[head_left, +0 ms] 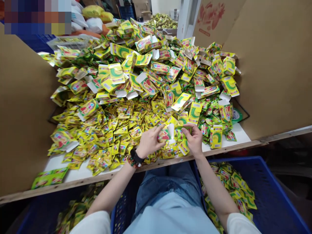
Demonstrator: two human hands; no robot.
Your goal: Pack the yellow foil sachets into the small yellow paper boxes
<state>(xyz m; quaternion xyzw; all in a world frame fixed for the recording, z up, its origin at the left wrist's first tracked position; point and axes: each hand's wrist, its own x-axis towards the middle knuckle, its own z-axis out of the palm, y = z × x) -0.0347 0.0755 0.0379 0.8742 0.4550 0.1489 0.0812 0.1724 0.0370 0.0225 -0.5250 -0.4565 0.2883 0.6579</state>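
Note:
My left hand (pixel 150 140) is closed around a small candy box (pixel 164 134) with a red fruit picture, its white end flap standing open to the right. In my right hand (pixel 195 139), thumb and fingers pinch a small green sachet (pixel 180 133) beside the box's open end. I cannot tell whether the sachet reaches inside. Loose yellow sachets (pixel 126 130) spread over the table to the left of my hands. Green sachets (pixel 206 112) lie to the right, with a yellow box (pixel 215 136) standing among them near the front edge.
A heap of open-ended boxes (pixel 146 61) covers the back. Cardboard walls (pixel 265 71) flank the white tabletop (pixel 83 170). Below the wooden edge, a blue crate (pixel 270 191) on the right holds packed boxes; another container lies lower left. A flat green packet (pixel 50 178) rests at the left front.

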